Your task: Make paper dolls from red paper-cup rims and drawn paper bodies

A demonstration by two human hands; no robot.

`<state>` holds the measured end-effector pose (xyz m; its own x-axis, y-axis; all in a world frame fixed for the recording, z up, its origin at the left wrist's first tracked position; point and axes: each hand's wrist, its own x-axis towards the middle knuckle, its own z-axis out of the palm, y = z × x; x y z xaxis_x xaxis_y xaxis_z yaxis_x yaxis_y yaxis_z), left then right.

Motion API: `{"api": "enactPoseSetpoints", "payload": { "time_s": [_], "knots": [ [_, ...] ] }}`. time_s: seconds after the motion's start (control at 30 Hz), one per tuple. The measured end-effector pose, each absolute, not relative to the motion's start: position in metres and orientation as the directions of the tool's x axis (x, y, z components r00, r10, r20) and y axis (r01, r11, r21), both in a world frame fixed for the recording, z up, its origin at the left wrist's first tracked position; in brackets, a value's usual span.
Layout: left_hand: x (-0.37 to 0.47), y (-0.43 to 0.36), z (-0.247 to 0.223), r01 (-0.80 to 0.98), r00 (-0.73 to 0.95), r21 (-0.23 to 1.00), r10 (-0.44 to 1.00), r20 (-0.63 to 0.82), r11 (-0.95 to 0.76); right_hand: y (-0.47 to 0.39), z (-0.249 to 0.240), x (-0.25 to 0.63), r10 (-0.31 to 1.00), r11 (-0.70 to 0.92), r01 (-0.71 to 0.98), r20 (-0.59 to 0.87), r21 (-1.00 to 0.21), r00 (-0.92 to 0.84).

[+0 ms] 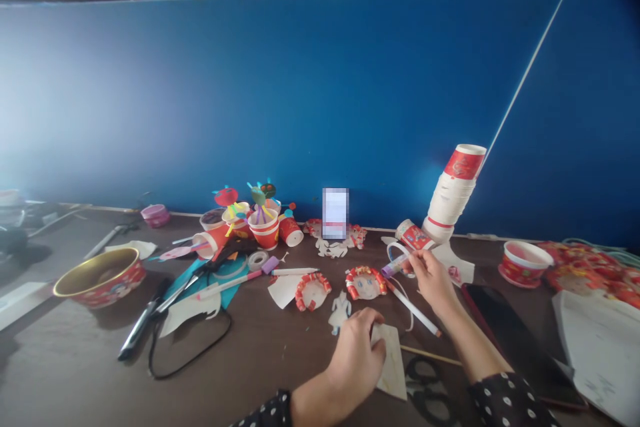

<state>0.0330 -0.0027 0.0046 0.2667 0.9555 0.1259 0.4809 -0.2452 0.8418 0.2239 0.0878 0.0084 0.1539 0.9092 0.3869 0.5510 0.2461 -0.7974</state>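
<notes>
Card (395,368) lies on the bench (260,373) beside black scissors (427,390), under the curled left hand (357,347), whose hold on it is unclear; the right hand (431,280) pinches a purple piece (394,267) near a marker (417,313).

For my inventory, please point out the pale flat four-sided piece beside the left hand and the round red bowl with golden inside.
Pale flat piece (393,365): head view, on its flat surface.
Round red bowl (114,289): head view, on its outer wall.

Tilted cup stack (453,197) before blue wall (250,93), gold-lined bowl (113,287)
</notes>
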Motion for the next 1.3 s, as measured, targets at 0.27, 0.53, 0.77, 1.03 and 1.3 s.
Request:
{"api": "enactPoseSetpoints", "payload": {
  "time_s": [0.27,0.53,0.77,1.03,1.3],
  "knots": [
    [0.031,-0.002,0.001,0.545,0.31,0.783,0.94,0.144,-0.3,0.085,0.01,0.224,0.886,0.302,0.646,0.457,-0.701,0.082],
    [0.03,-0.003,0.0,0.637,0.367,0.662,0.91,0.192,-0.396,0.082,0.013,0.22,0.867,0.314,0.666,0.491,-0.676,0.09],
    [0.015,0.014,0.016,0.766,0.246,0.538,0.934,0.26,-0.352,0.079,0.005,0.213,0.895,0.337,0.835,0.424,-0.435,-0.14],
    [-0.001,0.025,0.041,0.95,0.211,0.228,0.977,0.039,-0.214,0.081,0.007,0.185,0.842,0.435,0.874,0.441,-0.215,-0.311],
    [-0.002,0.026,0.038,0.943,0.219,0.27,0.974,-0.062,-0.195,0.078,0.004,0.171,0.89,0.404,0.91,0.271,-0.094,-0.367]
  ]
}}
